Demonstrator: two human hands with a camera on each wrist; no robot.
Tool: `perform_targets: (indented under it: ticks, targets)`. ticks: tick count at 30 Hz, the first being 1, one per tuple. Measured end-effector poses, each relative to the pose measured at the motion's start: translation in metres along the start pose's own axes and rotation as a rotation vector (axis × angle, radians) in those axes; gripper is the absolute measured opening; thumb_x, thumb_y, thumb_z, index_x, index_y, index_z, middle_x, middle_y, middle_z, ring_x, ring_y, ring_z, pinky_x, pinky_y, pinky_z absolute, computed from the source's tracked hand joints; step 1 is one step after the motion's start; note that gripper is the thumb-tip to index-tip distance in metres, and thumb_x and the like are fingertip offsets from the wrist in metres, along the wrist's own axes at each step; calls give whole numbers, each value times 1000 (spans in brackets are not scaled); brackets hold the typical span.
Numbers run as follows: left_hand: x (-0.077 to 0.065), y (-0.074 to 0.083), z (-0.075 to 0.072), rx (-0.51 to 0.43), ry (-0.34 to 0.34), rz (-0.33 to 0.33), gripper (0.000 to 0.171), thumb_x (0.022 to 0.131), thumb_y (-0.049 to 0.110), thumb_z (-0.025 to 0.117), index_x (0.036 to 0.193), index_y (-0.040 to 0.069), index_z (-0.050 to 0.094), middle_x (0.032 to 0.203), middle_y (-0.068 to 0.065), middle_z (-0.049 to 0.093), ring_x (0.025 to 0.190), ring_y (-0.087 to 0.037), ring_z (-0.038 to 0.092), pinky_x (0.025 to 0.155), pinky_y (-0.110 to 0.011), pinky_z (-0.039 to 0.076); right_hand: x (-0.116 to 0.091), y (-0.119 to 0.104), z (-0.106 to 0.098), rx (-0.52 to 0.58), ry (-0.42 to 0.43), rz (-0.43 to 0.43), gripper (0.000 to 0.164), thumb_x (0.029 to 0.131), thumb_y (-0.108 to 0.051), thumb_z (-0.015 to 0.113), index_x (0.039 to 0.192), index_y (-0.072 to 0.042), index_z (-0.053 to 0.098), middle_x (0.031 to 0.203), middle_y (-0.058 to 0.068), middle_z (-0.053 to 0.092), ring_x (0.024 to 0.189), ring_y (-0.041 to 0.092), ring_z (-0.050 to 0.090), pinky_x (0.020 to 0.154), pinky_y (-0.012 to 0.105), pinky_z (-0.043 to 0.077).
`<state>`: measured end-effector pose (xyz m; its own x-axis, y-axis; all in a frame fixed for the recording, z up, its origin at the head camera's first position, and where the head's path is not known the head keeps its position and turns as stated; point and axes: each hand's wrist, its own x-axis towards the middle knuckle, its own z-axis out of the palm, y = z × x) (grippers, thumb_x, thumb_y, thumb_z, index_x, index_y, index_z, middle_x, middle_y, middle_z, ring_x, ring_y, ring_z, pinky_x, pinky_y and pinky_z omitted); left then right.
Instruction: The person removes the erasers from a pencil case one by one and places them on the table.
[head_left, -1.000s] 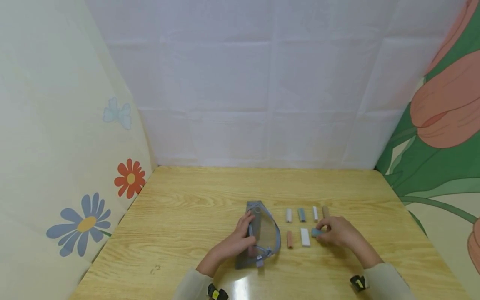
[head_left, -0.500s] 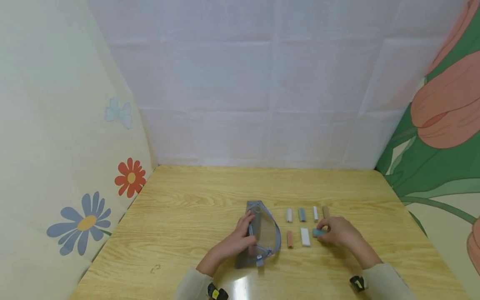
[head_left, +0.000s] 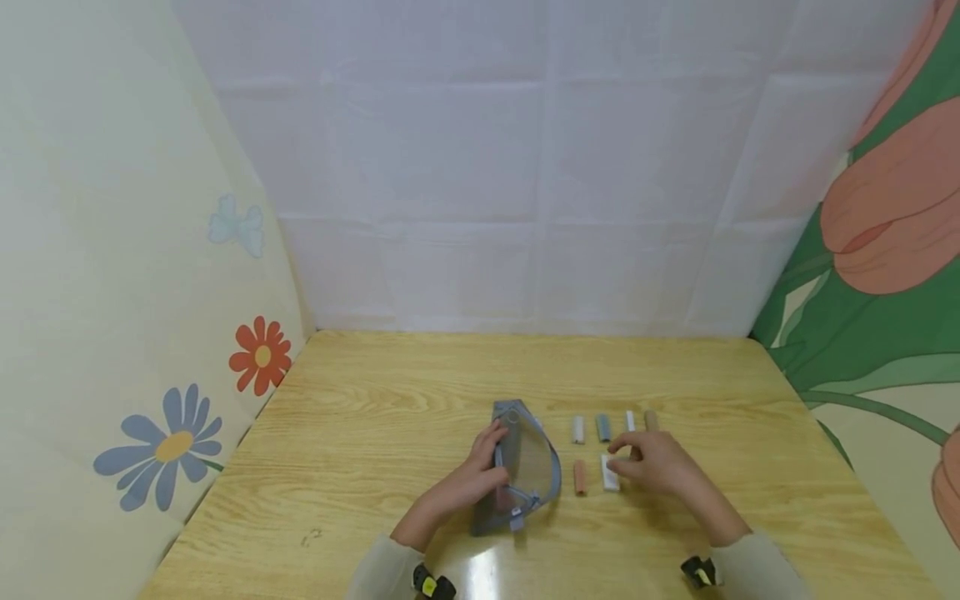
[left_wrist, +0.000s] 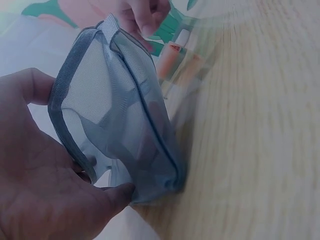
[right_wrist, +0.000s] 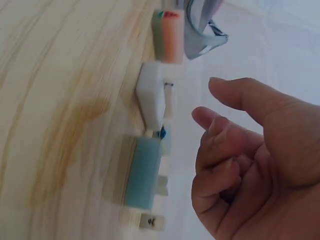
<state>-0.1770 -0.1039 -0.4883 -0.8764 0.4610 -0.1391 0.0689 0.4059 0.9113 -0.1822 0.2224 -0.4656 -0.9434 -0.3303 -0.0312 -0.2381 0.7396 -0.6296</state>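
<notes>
My left hand [head_left: 472,475] grips a grey-blue mesh zip pouch [head_left: 534,454] standing on the table. In the left wrist view, its thumb and fingers hold the rim of the pouch [left_wrist: 125,105]. My right hand [head_left: 660,462] hovers above a white eraser-like block [head_left: 611,483], holding nothing. The right wrist view shows a gap between thumb and index finger, the other fingers bent. There the white block [right_wrist: 151,95] lies between a light-blue block [right_wrist: 143,172] and an orange-and-green one [right_wrist: 169,37]. In the head view the hand hides that light-blue block.
A back row on the wooden table [head_left: 360,417] holds a whitish block [head_left: 578,430], a blue one [head_left: 603,427], a narrow white one [head_left: 630,421] and a tan one [head_left: 651,420]. The orange block [head_left: 580,477] sits beside the pouch. Fabric walls enclose the table's back and sides.
My right hand has let go of the light-blue block and moved left, over the white block. The left hand and pouch have hardly moved.
</notes>
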Motion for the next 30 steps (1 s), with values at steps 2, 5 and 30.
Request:
perform_targets:
  ticks: [2,5,30]
  targets:
    - [0,0,0,-10,3,1,88,82,25,53,161,5,18,170,-14,-2,151,-45,10,113,-72,22,3,-2,3,33,-4,-51,29,91,-24,73,111,-3,73,64,-6,53,54,6,45,49,22,38]
    - [1,-2,0,-23,4,1,89,82,25,54,161,5,18,170,-14,-2,150,-45,10,113,-72,21,7,-6,8,89,-21,-93,34,92,-26,72,116,-2,71,67,-6,54,56,5,45,49,22,39]
    - [0,-6,1,-63,70,17,88,80,23,57,160,6,22,170,-13,4,149,-46,15,113,-69,23,32,-63,52,169,-130,-235,36,88,-24,76,120,-6,71,70,-9,57,59,2,48,54,21,42]
